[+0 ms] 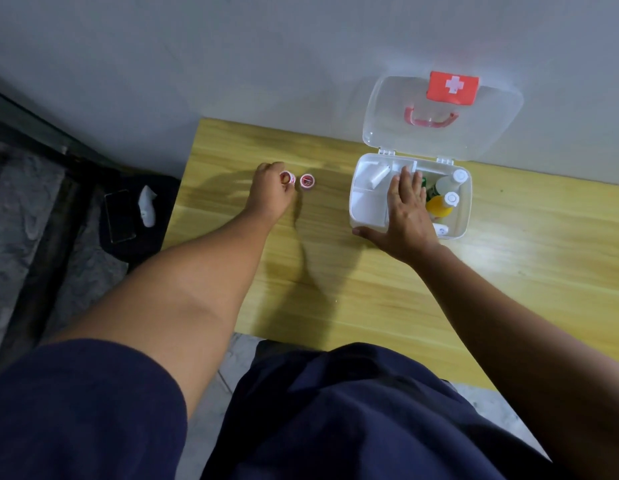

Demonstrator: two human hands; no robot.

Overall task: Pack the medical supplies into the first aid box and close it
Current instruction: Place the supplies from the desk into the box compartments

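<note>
The clear first aid box [462, 220] stands open on the wooden table [370, 292], its lid [491, 133] with a red cross label tilted back against the wall. Inside lie a white tray with a white tube [380, 176], two white-capped bottles [451, 199] and an orange item [438, 206]. My right hand [406, 216] rests flat on the box's tray and front rim, fingers spread. My left hand [270, 192] is closed on a small red-and-white jar [287, 177]. A second small red-lidded jar [307, 181] stands just right of it on the table.
The table's left edge runs close to my left hand. On the dark floor beyond it lie a phone [119, 215] and a white object [148, 206]. A grey wall stands right behind the box.
</note>
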